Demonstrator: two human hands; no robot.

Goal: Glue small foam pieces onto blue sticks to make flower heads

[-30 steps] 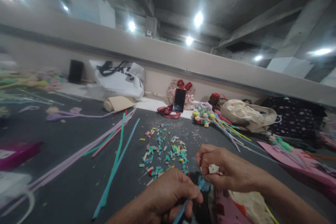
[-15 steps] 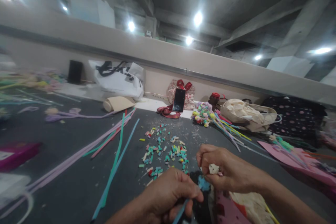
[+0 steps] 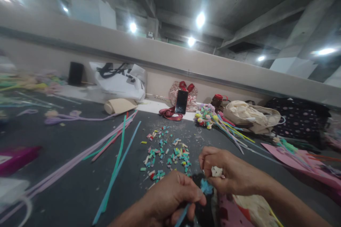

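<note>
My left hand (image 3: 177, 193) is closed around a light-blue strip (image 3: 182, 216), whose lower part runs down out of the frame. Just beyond its fingertips is a ruffled blue flower-like piece (image 3: 206, 186); whether it joins the strip is hidden. My right hand (image 3: 222, 170) is curled shut right beside that piece, and a small cream flower-like piece (image 3: 216, 171) shows within its bent fingers. Many short coloured cut bits (image 3: 179, 155) lie scattered on the dark tabletop (image 3: 71, 181) ahead of both hands.
Long lilac, green and blue strips (image 3: 117, 163) lie to the left. At the back stand a phone (image 3: 181, 102), a white bag (image 3: 119, 83) and a cream cloth bag (image 3: 247, 113). A bunch of small flowers (image 3: 206, 115) lies back right, a pink sheet (image 3: 301, 161) at right.
Both hands keep nearly the same place and grip. The view has shifted very slightly.
</note>
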